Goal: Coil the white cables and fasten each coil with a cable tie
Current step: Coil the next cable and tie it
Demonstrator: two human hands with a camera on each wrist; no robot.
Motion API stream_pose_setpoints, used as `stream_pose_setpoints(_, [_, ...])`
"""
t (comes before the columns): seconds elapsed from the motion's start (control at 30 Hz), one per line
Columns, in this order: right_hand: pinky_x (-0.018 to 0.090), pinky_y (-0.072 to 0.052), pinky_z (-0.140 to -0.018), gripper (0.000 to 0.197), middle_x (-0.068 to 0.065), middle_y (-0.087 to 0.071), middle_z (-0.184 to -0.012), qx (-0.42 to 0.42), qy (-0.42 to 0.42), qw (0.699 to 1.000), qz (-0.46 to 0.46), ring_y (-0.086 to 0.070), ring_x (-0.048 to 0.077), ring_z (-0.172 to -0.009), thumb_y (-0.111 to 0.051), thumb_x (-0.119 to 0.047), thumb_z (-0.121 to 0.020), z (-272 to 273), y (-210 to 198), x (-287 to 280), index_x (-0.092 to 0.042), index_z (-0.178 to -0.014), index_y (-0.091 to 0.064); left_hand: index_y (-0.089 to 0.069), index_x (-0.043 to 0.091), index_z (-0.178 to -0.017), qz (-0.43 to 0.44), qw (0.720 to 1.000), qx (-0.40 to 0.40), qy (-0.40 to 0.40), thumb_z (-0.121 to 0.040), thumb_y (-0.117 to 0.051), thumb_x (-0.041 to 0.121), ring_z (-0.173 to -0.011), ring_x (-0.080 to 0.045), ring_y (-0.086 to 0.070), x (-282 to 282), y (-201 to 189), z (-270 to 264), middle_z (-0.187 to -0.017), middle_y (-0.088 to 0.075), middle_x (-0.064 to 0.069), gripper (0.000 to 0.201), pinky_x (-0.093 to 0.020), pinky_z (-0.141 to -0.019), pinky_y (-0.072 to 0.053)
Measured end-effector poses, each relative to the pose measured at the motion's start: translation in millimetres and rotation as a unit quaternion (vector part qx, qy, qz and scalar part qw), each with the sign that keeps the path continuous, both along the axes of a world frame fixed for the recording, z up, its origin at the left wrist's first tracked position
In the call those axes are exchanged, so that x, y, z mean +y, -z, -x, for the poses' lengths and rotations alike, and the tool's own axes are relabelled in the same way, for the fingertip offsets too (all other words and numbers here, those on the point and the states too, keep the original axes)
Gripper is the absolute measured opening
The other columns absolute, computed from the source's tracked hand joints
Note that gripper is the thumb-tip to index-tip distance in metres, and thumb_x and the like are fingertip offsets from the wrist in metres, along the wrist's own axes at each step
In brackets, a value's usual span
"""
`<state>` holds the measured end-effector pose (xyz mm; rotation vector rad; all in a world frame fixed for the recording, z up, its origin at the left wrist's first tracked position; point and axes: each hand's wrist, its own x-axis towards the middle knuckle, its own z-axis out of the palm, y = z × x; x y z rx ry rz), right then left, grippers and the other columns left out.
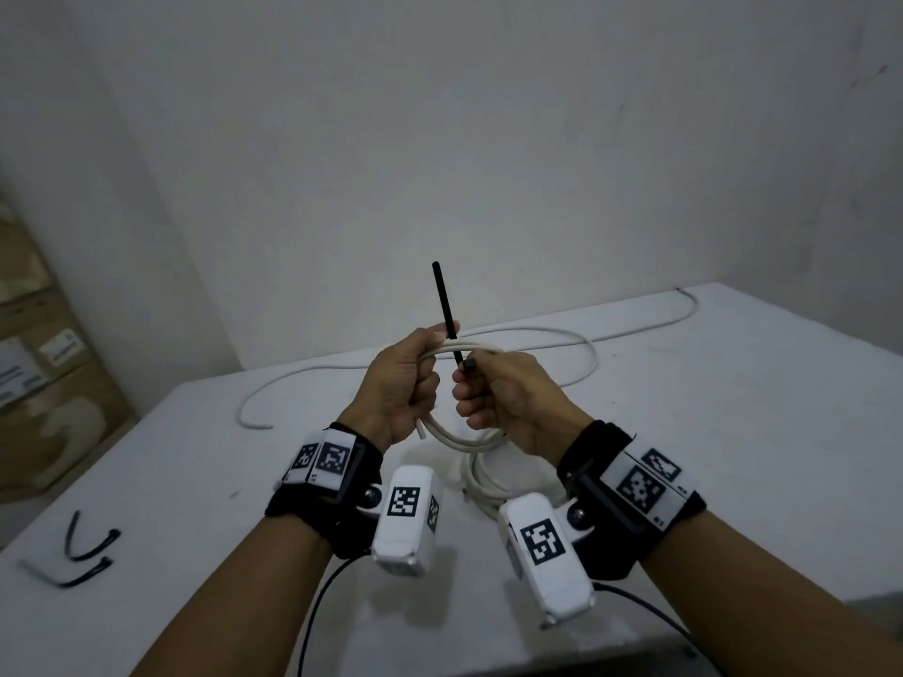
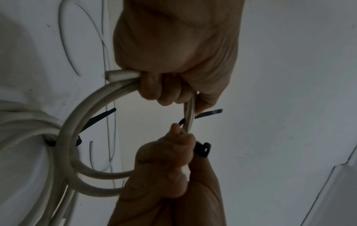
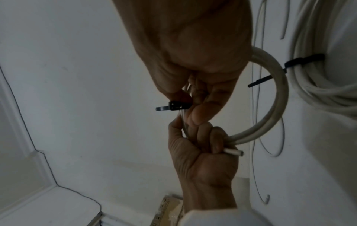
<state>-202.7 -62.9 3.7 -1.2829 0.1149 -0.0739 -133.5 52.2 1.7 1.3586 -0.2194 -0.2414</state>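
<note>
left hand (image 1: 400, 383) fist grips white coil (image 1: 459, 439) | right hand (image 1: 508, 398) apparently pinches cable tie (image 1: 447, 315) head

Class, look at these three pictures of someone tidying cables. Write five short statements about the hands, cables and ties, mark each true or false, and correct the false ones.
1. The left hand grips the white coil. True.
2. The right hand pinches a black cable tie. True.
3. The held coil rests flat on the table. False: it is lifted above it.
4. Two spare ties lie on the table's left. True.
5. No coil is tied yet. False: a tied coil lies on the table.
</note>
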Motion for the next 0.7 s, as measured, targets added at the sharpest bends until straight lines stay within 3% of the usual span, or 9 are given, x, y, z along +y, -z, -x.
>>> stream_pose_setpoints(0.23, [0.016, -0.042, -0.037, 0.019, 0.011, -0.062, -0.062, 0.008, 0.052, 0.99, -0.129, -0.054, 0.01, -0.038, -0.049, 0.0, -0.091, 4, 9, 9, -0.001, -0.075, -0.058, -0.069, 0.016, -0.093, 0.033, 0.999, 0.003, -0.035, -0.093, -0.051, 0.018, -0.032, -0.006, -0.014, -2, 5, 0, -0.042, -0.019, 0.01, 0.018, -0.017, -0.034, -0.011])
stream_pose_setpoints(0.4, [0.018, -0.039, -0.035, 0.012, 0.014, -0.059, -0.069, -0.021, 0.033, 0.988, -0.146, -0.051, 0.01, -0.039, -0.045, 0.003, -0.093, 8, 11, 19, -0.007, -0.09, -0.052, -0.068, 0.015, -0.096, 0.053, 0.997, 0.005, -0.056, -0.091, -0.052, 0.018, -0.032, -0.006, -0.014, 5, 6, -2, -0.043, -0.018, 0.009, 0.017, -0.017, -0.034, -0.01])
stream_pose_setpoints(0.47, [0.02, -0.044, -0.038, 0.014, 0.014, -0.058, -0.073, -0.05, 0.008, 0.99, -0.131, -0.055, 0.012, -0.045, -0.044, 0.003, -0.095, 11, 14, 20, -0.008, -0.094, -0.053, -0.068, 0.016, -0.096, 0.059, 0.997, 0.011, -0.054, -0.091, -0.052, 0.019, -0.031, -0.006, -0.018, 7, 6, 0, -0.045, -0.021, 0.008, 0.017, -0.015, -0.034, -0.013])
stream_pose_setpoints(0.6, [0.027, -0.058, -0.062, 0.015, 0.017, -0.068, -0.087, -0.133, -0.055, 0.988, -0.059, -0.068, 0.023, -0.073, -0.048, 0.002, -0.094, 20, 19, 19, -0.004, -0.099, -0.061, -0.07, 0.014, -0.105, 0.059, 0.996, 0.033, -0.05, -0.088, -0.057, 0.022, -0.042, -0.014, -0.048, 15, 11, 0, -0.066, -0.042, -0.001, 0.022, -0.019, -0.037, -0.04])
stream_pose_setpoints(0.7, [0.027, -0.055, -0.056, 0.012, 0.01, -0.07, -0.075, -0.169, 0.0, 0.984, 0.055, -0.069, 0.022, -0.065, -0.054, -0.005, -0.094, 24, 19, 17, -0.008, -0.087, -0.063, -0.073, 0.018, -0.093, 0.031, 0.997, 0.009, -0.066, -0.086, -0.059, 0.02, -0.042, -0.012, -0.035, 19, 17, 3, -0.059, -0.034, 0.003, 0.016, -0.02, -0.043, -0.025])
